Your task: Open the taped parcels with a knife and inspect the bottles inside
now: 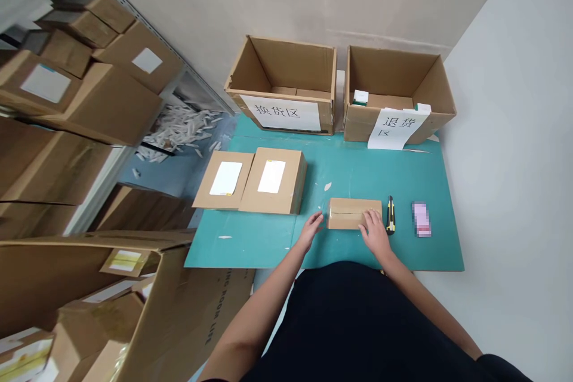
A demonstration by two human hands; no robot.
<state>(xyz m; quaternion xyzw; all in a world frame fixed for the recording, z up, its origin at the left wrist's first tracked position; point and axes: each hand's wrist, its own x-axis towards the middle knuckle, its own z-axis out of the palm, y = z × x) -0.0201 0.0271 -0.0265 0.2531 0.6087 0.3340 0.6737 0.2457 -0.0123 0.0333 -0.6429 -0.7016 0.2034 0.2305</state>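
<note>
A small brown cardboard box [342,218] lies on the green table with a straight seam along its top and shiny clear tape at its left end. My right hand [375,234] rests on the right part of the box's top, fingers stretched out and not wrapped round it. At the other end, my left hand [311,230] is just beside the box with thumb and fingers apart; no object shows in it. A black and yellow box cutter [391,215] lies right of the box, close to my right hand.
Two tan cartons with white labels, the left carton [224,181] and right carton [274,181], sit at the table's left. Open boxes with paper signs, one left [286,119] and one right [358,128], stand behind. A pink blurred item [421,219] lies right. Shelves hold cartons [111,95].
</note>
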